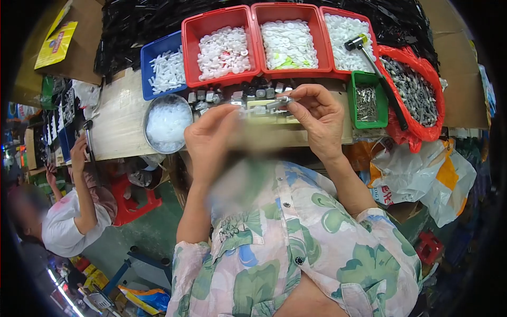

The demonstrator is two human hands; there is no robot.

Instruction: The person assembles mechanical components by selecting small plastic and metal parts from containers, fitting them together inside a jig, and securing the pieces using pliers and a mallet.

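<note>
My right hand (321,120) pinches a small grey part (278,103) between thumb and fingertips. My left hand (212,133) is closed at the fingertips around one end of a small whitish plastic part (257,110), which meets or nearly meets the grey part. Whether the two are joined I cannot tell. Both hands hover over a pale block (274,119) at the bench's near edge. Several small metal and dark blocks (208,96) lie just behind my hands. A round metal bowl (148,136) of white bits stands left of my left hand.
Behind are a blue bin (143,79) and red bins (222,82) of white plastic parts. At right sit a green tray (363,126) of metal pins, a hammer (384,84) and a red bag (435,79) of grey parts. A co-worker (74,222) sits at left, holding another hammer (90,140).
</note>
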